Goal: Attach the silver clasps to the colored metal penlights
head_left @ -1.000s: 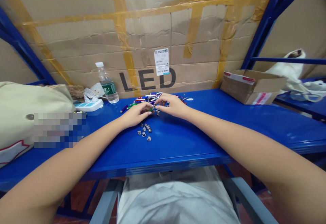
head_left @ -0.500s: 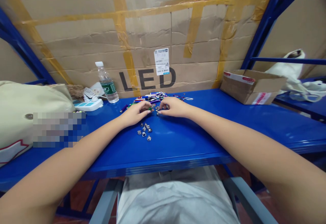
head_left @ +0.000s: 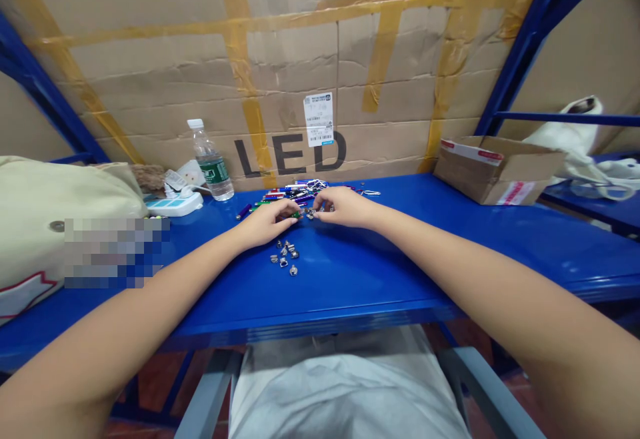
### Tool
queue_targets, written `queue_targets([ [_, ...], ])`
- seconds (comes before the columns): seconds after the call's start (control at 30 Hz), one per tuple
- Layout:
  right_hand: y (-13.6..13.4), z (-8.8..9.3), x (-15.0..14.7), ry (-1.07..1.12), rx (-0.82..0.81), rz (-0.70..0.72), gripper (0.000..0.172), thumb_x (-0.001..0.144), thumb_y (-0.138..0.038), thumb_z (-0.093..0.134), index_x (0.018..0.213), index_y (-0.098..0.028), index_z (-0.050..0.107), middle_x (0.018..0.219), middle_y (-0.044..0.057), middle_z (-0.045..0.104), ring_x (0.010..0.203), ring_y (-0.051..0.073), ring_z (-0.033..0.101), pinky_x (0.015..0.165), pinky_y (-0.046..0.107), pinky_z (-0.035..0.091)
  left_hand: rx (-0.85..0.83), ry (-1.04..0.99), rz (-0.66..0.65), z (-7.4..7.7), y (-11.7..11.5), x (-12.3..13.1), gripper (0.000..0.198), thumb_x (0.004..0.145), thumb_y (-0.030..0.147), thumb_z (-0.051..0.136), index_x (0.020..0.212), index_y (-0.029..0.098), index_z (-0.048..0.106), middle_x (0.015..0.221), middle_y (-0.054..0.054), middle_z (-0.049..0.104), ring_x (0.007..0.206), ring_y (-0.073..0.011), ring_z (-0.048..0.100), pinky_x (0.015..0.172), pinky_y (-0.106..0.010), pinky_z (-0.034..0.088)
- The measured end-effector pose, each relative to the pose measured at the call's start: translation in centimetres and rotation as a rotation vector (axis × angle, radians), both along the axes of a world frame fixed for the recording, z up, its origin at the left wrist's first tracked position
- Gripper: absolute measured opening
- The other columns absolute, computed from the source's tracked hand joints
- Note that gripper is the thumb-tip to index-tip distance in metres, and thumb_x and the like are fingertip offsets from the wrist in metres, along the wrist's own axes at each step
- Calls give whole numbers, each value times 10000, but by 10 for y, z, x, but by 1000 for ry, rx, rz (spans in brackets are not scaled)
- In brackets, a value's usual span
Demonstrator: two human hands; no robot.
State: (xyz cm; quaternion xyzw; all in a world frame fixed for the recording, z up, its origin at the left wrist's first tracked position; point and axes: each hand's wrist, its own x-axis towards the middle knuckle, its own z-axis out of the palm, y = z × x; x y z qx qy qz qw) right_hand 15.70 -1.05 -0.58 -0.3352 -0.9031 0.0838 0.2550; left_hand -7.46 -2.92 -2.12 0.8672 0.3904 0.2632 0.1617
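On the blue tabletop (head_left: 360, 272), my left hand (head_left: 267, 224) is curled with thumb and fingertips round a small green tube (head_left: 295, 214), mostly hidden by the fingers. Facing it, my right hand (head_left: 345, 206) has its fingers bent and the thumb tip at several tiny metal pieces (head_left: 310, 214); it seems to pinch one, though the detail is too small to be sure. Behind both hands lies a pile of coloured metal tubes with clips (head_left: 285, 192), blue, red, green and purple. Nearer me is a loose group of small silvery metal parts (head_left: 285, 262).
A water bottle (head_left: 214, 169) and a white power strip (head_left: 175, 204) stand at the back left, beside a cream bag (head_left: 60, 192). An open cardboard box (head_left: 490, 169) sits at the right. A big taped carton (head_left: 280, 72) walls off the back.
My right hand has shifted slightly up and away from me, its thumb now at the tiny metal pieces. My left hand stays almost in place with the green tube.
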Motion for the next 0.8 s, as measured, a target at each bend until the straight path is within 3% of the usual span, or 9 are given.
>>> queue_targets([
  [0.37,-5,7,-1,172,-125,29,121,738,-167,667,852,-147,703,761,27,700,672,127,619,639,246,459,17,4,14,2,-3,2,277,864,347,514,1075,191,604,1017,-54,699,915,-215,661,840,-373,522],
  [0.57,-4,9,1,153,-39,80,109,757,-177,661,836,-169,736,770,26,704,708,135,612,670,267,439,-93,-92,-62,-1,-5,3,292,864,360,539,1099,193,588,1108,-68,691,1045,-224,650,947,-406,501],
  [0.8,-6,14,4,163,57,136,109,791,-257,655,760,-169,712,751,34,694,721,145,607,688,276,431,-222,-191,-112,-2,-12,12,352,830,401,609,1107,184,590,1087,-86,703,1048,-235,655,945,-411,511],
])
